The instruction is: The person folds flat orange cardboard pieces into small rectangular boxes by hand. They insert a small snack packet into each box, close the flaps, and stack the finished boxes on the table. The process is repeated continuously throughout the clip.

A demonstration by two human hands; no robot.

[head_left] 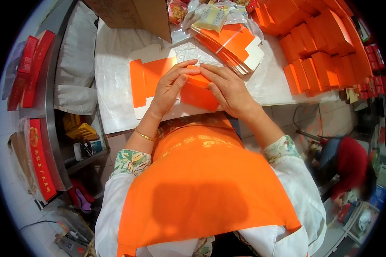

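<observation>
A small orange cardboard box stands at the near edge of the white-covered table, between my two hands. My left hand is curved round its left side, fingers bent over the top. From the right, my right hand closes on the same box, its fingertips meeting the left ones at the upper flap. Part of the box is hidden by my fingers. Just left of it lies a flat, unfolded orange carton with white flaps. Beyond my right hand is a tied pile of flat orange cartons.
Clear packets lie on the carton pile. Folded orange boxes are stacked at the right. A brown cardboard box stands at the far left of the table. Another person bends down at the lower right.
</observation>
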